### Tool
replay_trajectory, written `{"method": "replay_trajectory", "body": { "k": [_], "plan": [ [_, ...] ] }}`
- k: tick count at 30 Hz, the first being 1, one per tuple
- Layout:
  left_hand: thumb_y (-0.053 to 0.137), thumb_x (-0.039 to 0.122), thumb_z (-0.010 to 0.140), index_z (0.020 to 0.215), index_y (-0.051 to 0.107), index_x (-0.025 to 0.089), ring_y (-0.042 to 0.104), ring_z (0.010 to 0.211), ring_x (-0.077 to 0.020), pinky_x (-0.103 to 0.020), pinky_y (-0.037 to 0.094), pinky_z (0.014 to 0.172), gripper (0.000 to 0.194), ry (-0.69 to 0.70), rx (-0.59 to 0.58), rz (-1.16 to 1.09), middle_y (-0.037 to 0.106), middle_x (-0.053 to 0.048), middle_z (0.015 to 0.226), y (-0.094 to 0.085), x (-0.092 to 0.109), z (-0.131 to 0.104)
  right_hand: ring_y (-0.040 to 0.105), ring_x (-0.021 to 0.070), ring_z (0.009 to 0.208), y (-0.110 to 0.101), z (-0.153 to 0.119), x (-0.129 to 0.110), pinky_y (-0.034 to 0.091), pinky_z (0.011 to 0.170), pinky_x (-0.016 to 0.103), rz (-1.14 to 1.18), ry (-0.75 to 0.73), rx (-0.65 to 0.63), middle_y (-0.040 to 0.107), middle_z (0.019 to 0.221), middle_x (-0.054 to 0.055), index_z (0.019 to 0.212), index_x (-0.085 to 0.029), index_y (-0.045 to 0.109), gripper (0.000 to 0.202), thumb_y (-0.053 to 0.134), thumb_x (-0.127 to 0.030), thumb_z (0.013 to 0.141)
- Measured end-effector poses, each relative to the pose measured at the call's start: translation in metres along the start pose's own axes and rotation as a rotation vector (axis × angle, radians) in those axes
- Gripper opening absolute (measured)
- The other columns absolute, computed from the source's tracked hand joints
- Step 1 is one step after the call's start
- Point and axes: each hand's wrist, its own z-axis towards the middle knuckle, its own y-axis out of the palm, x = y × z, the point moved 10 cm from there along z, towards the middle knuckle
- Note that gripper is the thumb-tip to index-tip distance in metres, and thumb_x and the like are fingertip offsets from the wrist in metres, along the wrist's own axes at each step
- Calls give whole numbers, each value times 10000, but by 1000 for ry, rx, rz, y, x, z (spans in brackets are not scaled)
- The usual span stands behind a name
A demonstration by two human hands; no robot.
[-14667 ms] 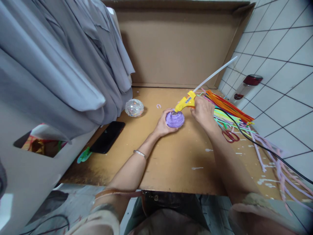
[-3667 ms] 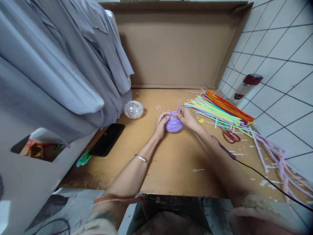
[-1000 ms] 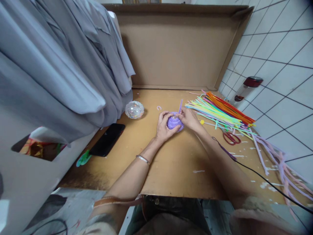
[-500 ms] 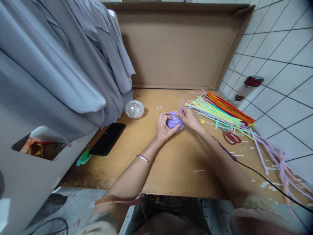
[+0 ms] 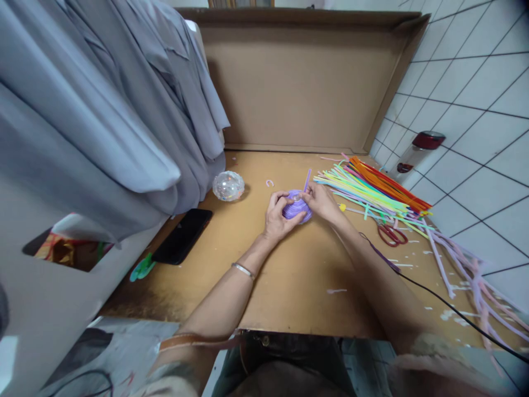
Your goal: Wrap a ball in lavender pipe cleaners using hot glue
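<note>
A round purple coil of wound pipe cleaner (image 5: pixel 296 209) sits low over the middle of the table. My left hand (image 5: pixel 276 218) wraps around its left and near sides, thumb along the front and fingers over the top. At its upper right, my right hand (image 5: pixel 320 200) pinches the purple pipe cleaner (image 5: pixel 308 177), whose free end sticks up past the fingers. The fingertips partly cover the small opening at the top of the coil. Just beyond my left hand lies a small pale pink curved piece (image 5: pixel 270 183).
A clear faceted bowl (image 5: pixel 228 186) and a black phone (image 5: pixel 182 236) are on the left. Bundled colourful pipe cleaners (image 5: pixel 372 184), red-handled scissors (image 5: pixel 392 235) and a black cable (image 5: pixel 446 300) lie right. Cardboard (image 5: pixel 297 82) stands behind; a lidded jar (image 5: pixel 421 149) stands by the tiles.
Both hands stay on the purple coil in nearly the same pose. The whole view has shifted slightly, with things a little lower in the picture.
</note>
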Motion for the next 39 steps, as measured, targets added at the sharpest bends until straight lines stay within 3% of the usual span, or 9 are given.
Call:
{"method": "replay_trajectory", "body": {
  "k": [4, 10, 14, 19, 24, 31, 39],
  "plan": [
    [787, 487, 769, 1013, 601, 203, 624, 1123, -242, -397, 557, 951, 418, -21, -37, 49, 580, -109, 1174, 1, 1, 0, 453, 149, 633, 1, 0, 3, 297, 619, 262, -30, 43, -14, 599, 728, 15, 829, -182, 597, 99, 559, -261, 875],
    [818, 625, 658, 1134, 556, 208, 580, 1212, -323, -498, 516, 1016, 685, -118, -101, 175, 544, -146, 1282, 8, -5, -4, 462, 157, 640, 1, -3, 2, 291, 615, 266, -44, 63, 21, 620, 747, 29, 881, -174, 619, 136, 539, -283, 901],
    [840, 606, 633, 1225, 491, 215, 573, 1230, -317, -486, 516, 1020, 790, -182, -70, 144, 515, -144, 1312, 12, -14, -8, 488, 168, 653, 4, -6, -5, 297, 617, 272, -42, 47, 33, 635, 754, 37, 899, -182, 625, 171, 514, -309, 926],
    [851, 499, 667, 1230, 472, 217, 573, 1216, -327, -485, 515, 1015, 734, -152, 3, -13, 511, -145, 1275, 13, -17, -8, 557, 190, 720, 7, -8, -9, 318, 640, 279, -73, 58, 17, 684, 842, 80, 915, -178, 636, 190, 505, -312, 950],
    [869, 425, 665, 1182, 476, 213, 572, 1202, -328, -477, 507, 1020, 683, -145, 16, -91, 523, -146, 1250, 13, -21, -6, 533, 167, 684, 5, -7, -8, 326, 623, 265, -8, 29, -5, 667, 798, 61, 875, -167, 645, 197, 543, -329, 924],
    [861, 377, 615, 1187, 473, 220, 599, 1172, -304, -505, 531, 990, 709, -155, 6, -53, 558, -133, 1224, 12, -21, -2, 489, 128, 632, 18, -1, -1, 360, 616, 240, 231, -81, -114, 577, 659, -27, 815, -165, 643, 140, 643, -291, 754],
    [819, 333, 652, 1187, 478, 236, 586, 1199, -302, -512, 493, 1035, 641, -97, 13, 3, 562, -133, 1264, 6, -17, 2, 486, 120, 625, 31, -2, -5, 371, 614, 239, 254, -142, -199, 547, 664, -33, 773, -168, 605, 115, 612, -282, 754]
  ]
}}
